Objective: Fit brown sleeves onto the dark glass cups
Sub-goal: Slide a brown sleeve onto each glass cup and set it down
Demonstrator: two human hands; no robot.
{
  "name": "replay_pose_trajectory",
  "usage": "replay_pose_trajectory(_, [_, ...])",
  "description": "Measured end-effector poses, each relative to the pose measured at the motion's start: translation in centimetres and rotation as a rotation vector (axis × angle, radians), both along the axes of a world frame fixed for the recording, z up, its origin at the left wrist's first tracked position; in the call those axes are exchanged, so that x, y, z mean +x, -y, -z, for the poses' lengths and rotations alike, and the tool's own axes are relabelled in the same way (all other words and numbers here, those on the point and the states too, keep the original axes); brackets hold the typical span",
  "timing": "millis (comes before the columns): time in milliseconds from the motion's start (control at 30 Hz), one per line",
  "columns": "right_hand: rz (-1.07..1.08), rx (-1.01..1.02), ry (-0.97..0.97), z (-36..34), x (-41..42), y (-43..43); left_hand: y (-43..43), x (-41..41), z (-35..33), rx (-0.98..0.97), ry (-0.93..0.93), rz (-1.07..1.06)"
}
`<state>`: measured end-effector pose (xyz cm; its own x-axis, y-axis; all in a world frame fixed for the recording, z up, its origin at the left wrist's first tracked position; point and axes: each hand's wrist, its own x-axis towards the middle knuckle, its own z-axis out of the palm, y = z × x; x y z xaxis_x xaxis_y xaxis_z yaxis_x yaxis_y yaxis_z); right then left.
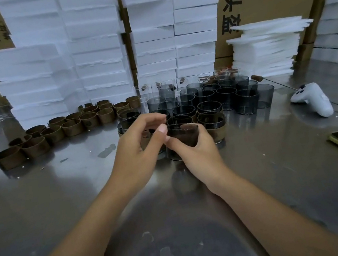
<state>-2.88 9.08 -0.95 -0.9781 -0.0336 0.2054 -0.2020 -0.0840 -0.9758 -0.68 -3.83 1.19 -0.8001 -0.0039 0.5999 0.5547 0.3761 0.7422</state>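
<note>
Beneath both hands a steel table [84, 185] is spread, and well beyond the fingertips white foam blocks [96, 50] are stacked high. Beyond the right hand [196, 152] the bare dark glass cups [245, 98] are crowded together. Out past the left hand [135, 142] the loose brown sleeves [72, 126] are lined up. Just beyond the knuckles a few sleeved cups [211, 121] are stood.

One held cup [183, 135] is clamped in the right hand, with a brown band seen round it. The band is best kept square to the glass and pressed down evenly all round, so that no edge rides up. The glass should be held by its wall and kept from knocking its neighbours.

The right thumb is laid on the near wall and the fingers are wrapped round the far side. The left fingers are arched over, with the thumb tip brought to the cup's rim. Whether anything is pinched there cannot be told.
</note>
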Motion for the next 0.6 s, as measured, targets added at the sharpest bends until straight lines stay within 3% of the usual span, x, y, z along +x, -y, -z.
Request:
replay_pose_trajectory(400, [0.037,-0.025,0.015,-0.17,0.02,-0.04,-0.7,0.23,0.18,-0.141,-0.05,0.001])
replay_pose_trajectory(600, [0.025,-0.024,-0.017,-0.41,0.51,0.26,-0.6,0.16,0.06,-0.098,-0.029,-0.077])
